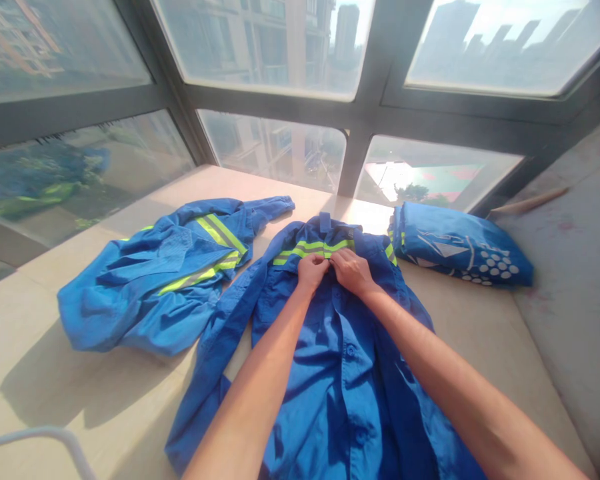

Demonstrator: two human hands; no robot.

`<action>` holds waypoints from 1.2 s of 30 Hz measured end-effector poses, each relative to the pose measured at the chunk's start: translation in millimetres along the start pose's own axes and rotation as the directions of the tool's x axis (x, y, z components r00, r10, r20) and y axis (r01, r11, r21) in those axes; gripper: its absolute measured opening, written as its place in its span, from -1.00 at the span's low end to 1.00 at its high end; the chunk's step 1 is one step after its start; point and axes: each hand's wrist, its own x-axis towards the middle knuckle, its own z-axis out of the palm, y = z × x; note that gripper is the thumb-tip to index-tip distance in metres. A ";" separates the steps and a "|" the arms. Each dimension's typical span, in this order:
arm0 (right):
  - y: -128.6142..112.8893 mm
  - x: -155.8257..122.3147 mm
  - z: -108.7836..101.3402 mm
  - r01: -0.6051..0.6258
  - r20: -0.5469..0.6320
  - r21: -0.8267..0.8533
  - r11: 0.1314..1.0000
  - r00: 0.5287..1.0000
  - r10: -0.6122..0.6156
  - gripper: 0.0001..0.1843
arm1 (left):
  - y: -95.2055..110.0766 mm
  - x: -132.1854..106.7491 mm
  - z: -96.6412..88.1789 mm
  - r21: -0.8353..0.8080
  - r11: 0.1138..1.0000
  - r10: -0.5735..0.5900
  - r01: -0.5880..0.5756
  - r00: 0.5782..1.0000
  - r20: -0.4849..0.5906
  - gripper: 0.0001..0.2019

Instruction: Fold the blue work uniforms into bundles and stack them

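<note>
A blue work jacket [300, 373] with yellow-green and grey reflective bands lies spread out in front of me, collar toward the window. My left hand [312, 272] pinches the front edge of the jacket just under the chest band. Right beside it, my right hand [351, 269] pinches the same front opening, fingertips nearly touching those of the left. Whether a button sits between the fingers is hidden. Lower on the placket, a button [351, 350] shows. Both sleeves lie along the jacket's sides.
Another blue garment [145, 293] with reflective bands lies crumpled at the left. A folded blue bundle with white print [460, 243] rests at the back right by the wall [575, 267]. Window frames [280, 100] border the pale ledge [485, 340]. A white curved tube [45, 433] is at the lower left.
</note>
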 end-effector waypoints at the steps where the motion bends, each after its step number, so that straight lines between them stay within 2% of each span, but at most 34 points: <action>1: -0.2 -0.6 4.0 -0.029 -0.033 0.035 0.999 0.999 0.030 -0.70 | 0.3 -0.1 0.0 -0.003 1.000 -0.003 0.003 1.000 -0.004 -0.97; 4: -0.1 3.3 17.3 -0.183 -0.106 0.205 0.962 0.972 0.208 -0.75 | 0.5 -0.2 -1.8 0.001 1.000 -0.007 0.007 1.000 -0.021 -0.93; 6: 1.0 8.4 19.8 -0.268 -0.048 0.280 0.922 0.955 0.292 -0.78 | 0.4 -0.5 -3.8 0.011 1.000 -0.002 0.002 1.000 -0.026 -0.91; 9: 2.8 14.9 7.3 -0.255 0.094 0.192 0.948 0.966 0.241 -0.81 | 0.7 -2.0 -5.0 0.033 0.999 0.017 -0.016 1.000 -0.013 -0.91; 12: -0.3 18.4 -14.2 -0.083 0.182 -0.023 0.996 0.980 0.086 -0.83 | 1.5 -4.0 -3.8 0.060 0.997 0.044 -0.045 0.999 0.016 -0.95; 14: -5.4 20.1 -24.4 -0.012 0.237 -0.117 0.993 0.971 0.040 -0.81 | 2.0 -4.9 -2.9 0.074 0.996 0.056 -0.058 0.998 0.027 -0.96; 17: -11.8 22.2 -26.2 -0.064 0.231 -0.124 0.990 0.969 0.091 -0.79 | 1.7 -5.1 -3.1 0.078 0.995 0.060 -0.061 0.998 0.019 -0.97; 19: -12.1 22.3 -19.6 -0.184 0.148 -0.002 0.983 0.972 0.182 -0.83 | 1.1 -4.7 -4.1 0.075 0.996 0.057 -0.057 0.998 0.008 -0.95; 20: -11.0 22.0 -14.8 -0.268 0.110 0.114 0.957 0.960 0.256 -0.86 | 0.6 -4.5 -4.7 0.073 0.996 0.055 -0.056 0.998 0.004 -0.94; 21: -9.2 21.5 -9.7 -0.364 0.100 0.269 0.892 0.931 0.350 -0.88 | 0.2 -4.3 -5.3 0.072 0.996 0.056 -0.056 0.998 0.002 -0.93; 23: -4.2 20.6 -0.1 -0.522 0.191 0.559 0.644 0.837 0.512 -0.89 | -0.5 -4.4 -6.2 0.071 0.996 0.063 -0.063 0.998 0.003 -0.91; 25: 1.5 20.6 6.3 -0.601 0.325 0.685 0.412 0.758 0.566 -0.87 | -0.9 -5.1 -7.0 0.070 0.994 0.078 -0.078 0.997 0.011 -0.90; 26: 4.2 21.1 8.0 -0.619 0.366 0.699 0.358 0.740 0.564 -0.86 | -0.9 -5.5 -7.2 0.070 0.994 0.086 -0.087 0.996 0.017 -0.90; 27: 6.8 21.8 8.7 -0.628 0.388 0.698 0.344 0.735 0.556 -0.86 | -0.9 -6.0 -7.4 0.071 0.993 0.094 -0.095 0.995 0.024 -0.90; 30: 12.2 23.8 7.5 -0.633 0.393 0.688 0.356 0.736 0.551 -0.89 | -0.6 -7.4 -7.5 0.075 0.991 0.111 -0.114 0.993 0.043 -0.91; 36: 12.3 19.9 7.1 -0.518 0.254 0.598 0.612 0.846 0.468 -0.90 | 1.5 -9.3 -6.8 0.129 0.982 0.132 -0.139 0.989 0.060 -0.87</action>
